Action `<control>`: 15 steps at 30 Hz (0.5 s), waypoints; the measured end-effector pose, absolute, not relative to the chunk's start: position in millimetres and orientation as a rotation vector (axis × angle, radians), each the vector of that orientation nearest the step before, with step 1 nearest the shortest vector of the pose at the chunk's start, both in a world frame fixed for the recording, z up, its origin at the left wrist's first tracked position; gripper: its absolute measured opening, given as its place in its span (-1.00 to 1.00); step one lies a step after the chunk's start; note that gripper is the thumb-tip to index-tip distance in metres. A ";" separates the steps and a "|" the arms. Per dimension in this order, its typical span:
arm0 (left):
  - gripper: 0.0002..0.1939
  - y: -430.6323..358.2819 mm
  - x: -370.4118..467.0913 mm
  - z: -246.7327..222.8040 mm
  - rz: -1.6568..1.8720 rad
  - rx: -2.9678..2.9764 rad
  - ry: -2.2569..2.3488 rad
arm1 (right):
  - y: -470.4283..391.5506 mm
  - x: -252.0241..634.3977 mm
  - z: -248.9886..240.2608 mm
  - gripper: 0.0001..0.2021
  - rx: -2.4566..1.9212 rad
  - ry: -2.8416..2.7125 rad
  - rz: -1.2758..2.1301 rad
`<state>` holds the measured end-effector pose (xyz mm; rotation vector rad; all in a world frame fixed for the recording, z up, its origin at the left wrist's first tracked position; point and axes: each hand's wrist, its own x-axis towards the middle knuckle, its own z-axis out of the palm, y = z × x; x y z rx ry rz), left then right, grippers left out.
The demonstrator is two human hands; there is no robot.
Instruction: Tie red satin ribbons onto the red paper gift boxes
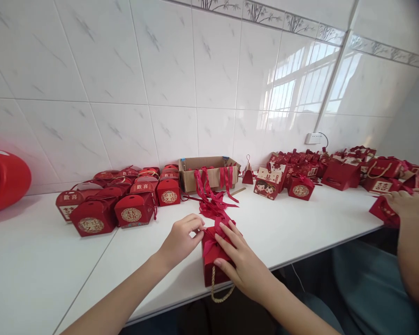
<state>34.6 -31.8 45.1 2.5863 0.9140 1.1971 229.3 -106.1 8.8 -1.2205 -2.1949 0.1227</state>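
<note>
A red gift box (212, 272) with a twisted rope handle (214, 293) sits at the table's front edge, the handle hanging over it. Crimson ribbon (217, 228) lies across the top of the box. My left hand (185, 235) pinches a piece of the ribbon at the box's left side, thumb and fingers pressed together. My right hand (239, 258) lies over the top and right side of the box, its fingers stretched out and apart on the ribbon. Just behind the box, more loose ribbons (214, 204) are heaped on the table.
A cardboard box (188, 180) with ribbons over its rim stands by the wall. Several finished-looking red boxes (94, 218) stand left, more (300, 188) right. A red bucket (10, 179) lies far left. A co-worker's hand (407, 204) holds a red box (382, 211) at right.
</note>
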 end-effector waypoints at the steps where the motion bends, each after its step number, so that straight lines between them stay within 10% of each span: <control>1: -0.83 -31.5 34.5 44.7 1.193 2.625 0.920 | -106.1 228.8 8.4 -0.46 -1.226 -2.192 0.123; 15: -0.69 -33.0 37.4 48.1 1.113 2.715 0.990 | -107.9 225.3 1.0 -0.44 -1.258 -2.101 0.085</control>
